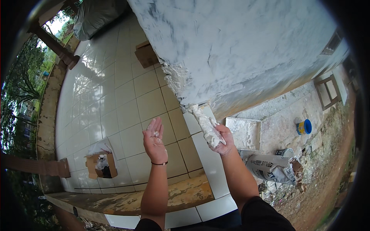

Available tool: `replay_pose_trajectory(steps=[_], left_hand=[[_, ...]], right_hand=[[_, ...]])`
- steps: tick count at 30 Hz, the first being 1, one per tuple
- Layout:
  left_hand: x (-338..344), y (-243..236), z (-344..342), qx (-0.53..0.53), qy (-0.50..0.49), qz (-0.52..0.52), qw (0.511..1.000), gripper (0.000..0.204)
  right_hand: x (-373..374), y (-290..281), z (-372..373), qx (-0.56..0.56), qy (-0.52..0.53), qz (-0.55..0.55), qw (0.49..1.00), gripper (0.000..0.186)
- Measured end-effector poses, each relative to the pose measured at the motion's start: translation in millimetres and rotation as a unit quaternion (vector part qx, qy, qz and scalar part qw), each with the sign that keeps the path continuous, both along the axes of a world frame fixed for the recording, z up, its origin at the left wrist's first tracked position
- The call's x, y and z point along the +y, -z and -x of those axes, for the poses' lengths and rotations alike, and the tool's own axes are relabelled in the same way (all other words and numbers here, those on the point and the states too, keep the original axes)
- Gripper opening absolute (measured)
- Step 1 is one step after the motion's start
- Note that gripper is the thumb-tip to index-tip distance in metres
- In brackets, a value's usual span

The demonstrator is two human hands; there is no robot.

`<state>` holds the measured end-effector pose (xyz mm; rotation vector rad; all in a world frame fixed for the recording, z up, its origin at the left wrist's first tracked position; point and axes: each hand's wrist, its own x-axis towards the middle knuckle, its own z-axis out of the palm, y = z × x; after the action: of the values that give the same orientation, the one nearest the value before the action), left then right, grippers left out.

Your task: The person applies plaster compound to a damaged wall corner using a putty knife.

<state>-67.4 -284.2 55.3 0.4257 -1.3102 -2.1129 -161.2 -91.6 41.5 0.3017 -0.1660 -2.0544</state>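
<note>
My right hand (226, 143) grips a putty knife (206, 125) thickly coated in white putty, which hides most of its shape. White smears mark the fingers of that hand. To its left, my left hand (155, 143) is held palm up with fingers stretched out, nothing gripped, and small lumps of putty on the palm and fingers. Just beyond the putty knife is the lower corner of a wall (246, 50) streaked with white and grey. Along the wall's left edge, rough putty (175, 77) shows a ragged texture. A white tray (260, 134) smeared with putty lies right of my right hand.
Right of me are a torn sack (266, 168), a metal can (285, 153), a blue bucket (304, 127) and a wooden frame (327, 92). On the tiled floor (127, 96) stand an open cardboard box (111, 166) and another box (147, 56). A low ledge (192, 192) crosses in front.
</note>
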Motion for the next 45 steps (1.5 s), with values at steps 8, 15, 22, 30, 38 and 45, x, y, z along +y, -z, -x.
replay_pose_trajectory(steps=[8, 15, 22, 30, 38, 45], left_hand=[[-31.4, -35.7, 109.4, 0.146, 0.058, 0.023, 0.987, 0.060], [-37.9, -39.7, 148.7, 0.204, 0.095, -0.053, 0.973, 0.071], [-38.1, -63.0, 154.2, 0.222, 0.081, -0.019, 0.971, 0.074], [-42.4, -75.4, 158.2, 0.208, 0.083, 0.064, 0.972, 0.076], [-39.3, -78.2, 157.6, 0.180, 0.054, 0.057, 0.981, 0.078], [-36.1, -77.9, 159.5, 0.219, 0.076, 0.025, 0.972, 0.077]], right_hand=[[-73.2, -15.8, 48.8, 0.071, -0.068, 0.183, 0.978, 0.047], [-94.7, -21.1, 69.8, 0.080, -0.083, 0.215, 0.970, 0.041], [-92.8, -37.4, 74.6, 0.049, -0.090, 0.064, 0.993, 0.041], [-99.7, -44.1, 79.1, 0.047, -0.091, 0.130, 0.986, 0.037], [-102.2, -52.7, 73.4, -0.020, -0.049, 0.141, 0.989, 0.036], [-104.0, -39.4, 63.2, -0.035, -0.012, 0.190, 0.981, 0.031]])
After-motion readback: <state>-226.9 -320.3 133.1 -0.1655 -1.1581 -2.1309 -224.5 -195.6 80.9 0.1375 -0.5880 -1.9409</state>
